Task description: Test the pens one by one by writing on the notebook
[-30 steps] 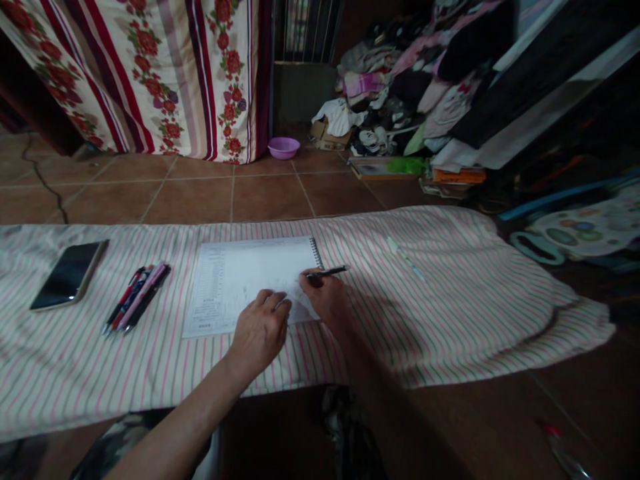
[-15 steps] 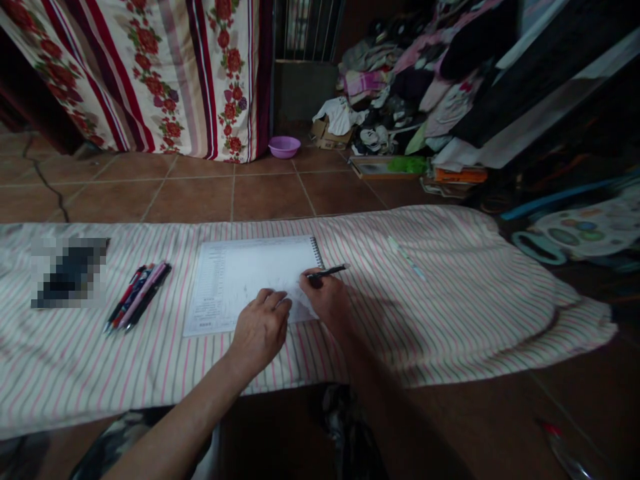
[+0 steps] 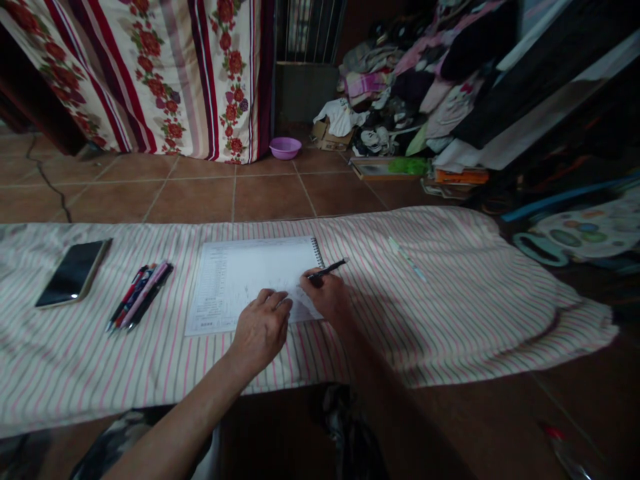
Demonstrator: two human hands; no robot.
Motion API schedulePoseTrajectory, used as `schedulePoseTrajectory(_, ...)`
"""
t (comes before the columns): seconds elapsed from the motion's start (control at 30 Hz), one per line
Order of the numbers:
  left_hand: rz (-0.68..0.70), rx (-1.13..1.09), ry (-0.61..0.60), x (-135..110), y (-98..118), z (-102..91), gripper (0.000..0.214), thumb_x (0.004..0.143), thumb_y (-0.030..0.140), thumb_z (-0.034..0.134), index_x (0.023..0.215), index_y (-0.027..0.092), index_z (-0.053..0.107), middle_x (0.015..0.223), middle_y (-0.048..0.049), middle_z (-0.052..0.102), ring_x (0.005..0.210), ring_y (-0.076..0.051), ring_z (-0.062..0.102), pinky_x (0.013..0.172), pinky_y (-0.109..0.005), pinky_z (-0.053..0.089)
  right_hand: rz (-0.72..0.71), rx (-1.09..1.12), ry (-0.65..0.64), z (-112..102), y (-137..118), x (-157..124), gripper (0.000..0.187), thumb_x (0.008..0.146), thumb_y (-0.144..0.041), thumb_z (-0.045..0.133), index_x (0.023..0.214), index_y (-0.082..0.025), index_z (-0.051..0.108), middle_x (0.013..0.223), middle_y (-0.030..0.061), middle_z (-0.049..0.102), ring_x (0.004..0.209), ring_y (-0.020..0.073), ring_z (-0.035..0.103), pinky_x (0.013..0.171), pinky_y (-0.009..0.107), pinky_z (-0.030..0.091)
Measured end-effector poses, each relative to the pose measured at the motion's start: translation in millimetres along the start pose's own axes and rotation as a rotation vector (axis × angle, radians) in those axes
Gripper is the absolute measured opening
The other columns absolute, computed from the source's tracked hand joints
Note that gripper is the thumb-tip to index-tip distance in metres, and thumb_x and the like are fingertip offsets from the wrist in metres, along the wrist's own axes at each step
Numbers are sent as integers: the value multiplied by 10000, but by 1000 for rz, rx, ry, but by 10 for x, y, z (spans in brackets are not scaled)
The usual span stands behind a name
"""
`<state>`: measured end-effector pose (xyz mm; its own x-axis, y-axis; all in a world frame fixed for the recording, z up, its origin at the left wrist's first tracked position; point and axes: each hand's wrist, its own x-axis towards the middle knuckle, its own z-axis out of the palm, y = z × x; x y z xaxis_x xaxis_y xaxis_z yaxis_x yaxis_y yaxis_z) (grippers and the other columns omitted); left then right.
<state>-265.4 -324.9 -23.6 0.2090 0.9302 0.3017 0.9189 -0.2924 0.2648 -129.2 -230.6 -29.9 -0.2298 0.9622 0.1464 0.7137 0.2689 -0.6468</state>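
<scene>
A spiral-bound notebook [image 3: 260, 260] lies on the striped cloth, with printed text down its left side and faint sketch-like marks low on the page. My right hand [image 3: 327, 293] grips a dark pen [image 3: 327, 269] at the page's right side, close to the spiral. The pen slants, its top end toward the right; its tip is hidden by my fingers. My left hand [image 3: 263, 327] rests on the page's lower edge, fingers loosely bent and lying on the paper, holding nothing. Left of the notebook is a bunch of several pens [image 3: 140, 297].
A phone [image 3: 75, 273] lies farther left on the striped cloth [image 3: 475, 300]. A pale, slim pen-like item [image 3: 407, 259] is to the right. Beyond, on the tiled floor, are a purple basin [image 3: 285, 148] and piled clothes [image 3: 395, 93]. A floral curtain [image 3: 195, 80] hangs behind.
The pen in my right hand has tilted slightly, its top end a little higher. My left hand stays in place on the page.
</scene>
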Motion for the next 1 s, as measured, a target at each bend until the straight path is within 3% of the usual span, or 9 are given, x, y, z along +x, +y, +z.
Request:
schedulePoseTrajectory(0.33,1,3,-4,-9,-9,6,243,827,118,471,1024,151,610,1096,-69,629,971,-235,493,812,-377,506,-22,-67,108,5,-14,-28,215,793,-321,504,817,-188,672,673,41,688,666,173,656,598,214,412)
schedulePoseTrajectory(0.57,3,4,2,-5,-5,-2,237,830,129,471,1019,156,611,1092,-74,631,976,-235,495,805,-377,508,-77,-43,24,2,-13,-25,226,796,-335,489,815,-201,670,645,20,674,648,158,646,592,204,413)
schedulePoseTrajectory(1.0,-3,13,5,-8,4,-11,241,823,128,474,1021,159,609,1102,-70,627,973,-234,498,803,-381,512,-63,-77,56,-7,-28,-47,252,815,-340,459,849,-185,655,670,42,679,652,171,650,583,215,402)
